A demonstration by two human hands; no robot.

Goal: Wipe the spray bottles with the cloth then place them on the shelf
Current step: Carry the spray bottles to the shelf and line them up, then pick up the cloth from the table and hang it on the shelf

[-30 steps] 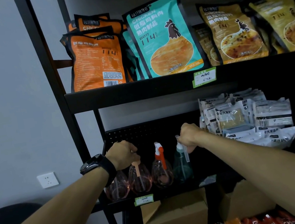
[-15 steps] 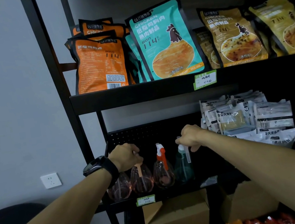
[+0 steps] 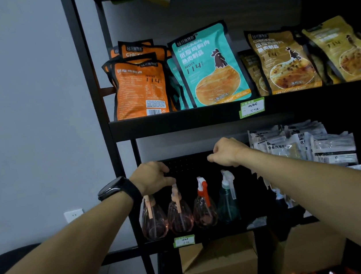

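Several spray bottles stand in a row on the lower black shelf (image 3: 225, 235): two pink ones with peach heads (image 3: 152, 219) (image 3: 179, 216), a pink one with a red and white head (image 3: 205, 210) and a teal one with a white head (image 3: 228, 204). My left hand (image 3: 152, 178), with a black watch on the wrist, hovers just above the two leftmost bottles, fingers loosely curled and its thumb close to the second bottle's head. My right hand (image 3: 228, 153) hangs above the teal bottle, clear of it and holding nothing. I see no cloth in either hand.
Orange, teal and yellow food pouches (image 3: 209, 67) fill the upper shelf. White packets (image 3: 303, 145) are stacked right of the bottles, with a pale crumpled item (image 3: 256, 222) below them. Cardboard boxes (image 3: 219, 268) sit under the shelf. A wall socket (image 3: 73, 215) is at left.
Both hands have lifted off the bottle heads. The right hand let go of the teal bottle and rose above it, and the left hand rose off the pink ones.
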